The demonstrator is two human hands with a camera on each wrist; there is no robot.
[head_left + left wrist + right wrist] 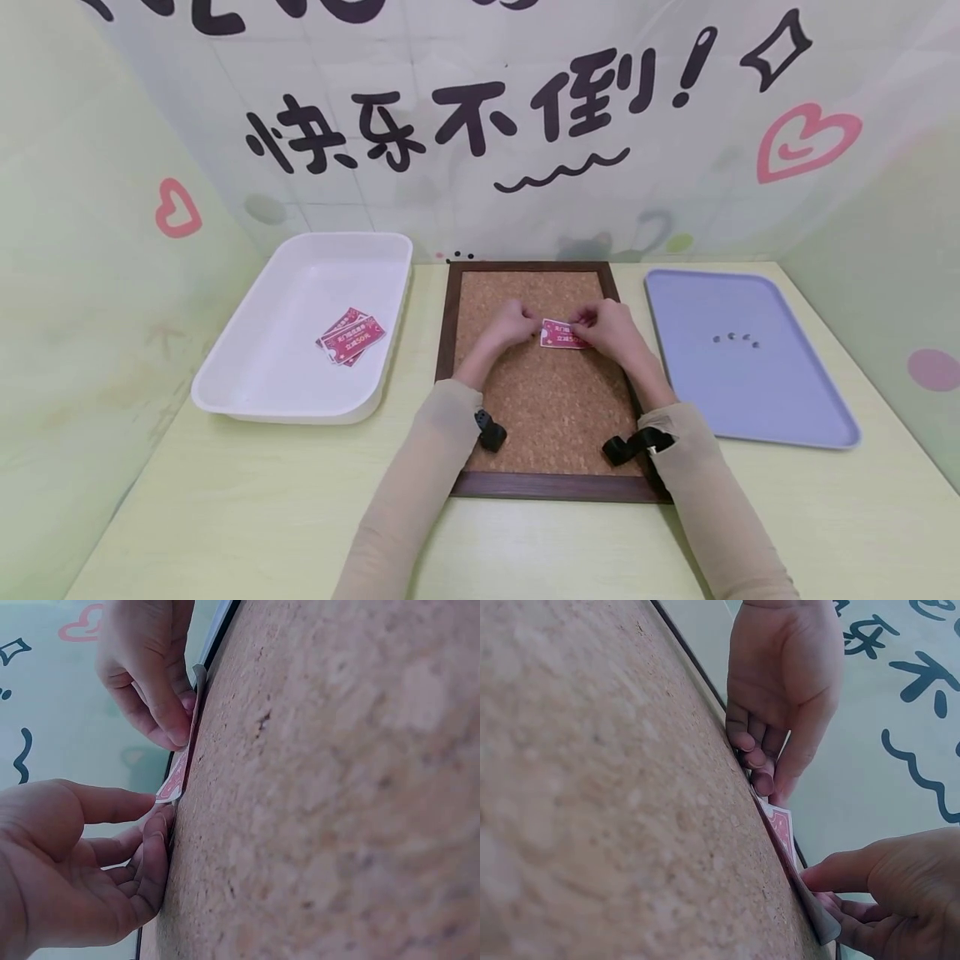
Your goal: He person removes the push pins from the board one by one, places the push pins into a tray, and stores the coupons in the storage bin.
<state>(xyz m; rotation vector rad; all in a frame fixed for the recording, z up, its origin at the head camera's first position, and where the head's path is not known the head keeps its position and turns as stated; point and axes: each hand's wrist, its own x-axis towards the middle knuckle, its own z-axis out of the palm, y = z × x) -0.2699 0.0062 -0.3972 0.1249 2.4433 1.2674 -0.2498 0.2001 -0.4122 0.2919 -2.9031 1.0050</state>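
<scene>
A pink and white coupon card [556,334] is held low over the brown cork board [555,417], in its upper part. My left hand [513,324] pinches the card's left end between thumb and fingers. At the other end, my right hand [606,326] grips the card and covers part of its print. Seen from the left wrist, the coupon's edge [177,780] lies very near the cork, and its far end curls up. The right wrist view shows the same curled end beside the right thumb. Whether the card touches the cork is hard to tell.
A white tub [262,375] on the left holds several more pink coupons [354,337]. On the right lies a lavender tray [757,392] with several small grey round pieces [733,337]. The board's dark wooden frame [555,486] borders the cork. A printed backdrop stands behind.
</scene>
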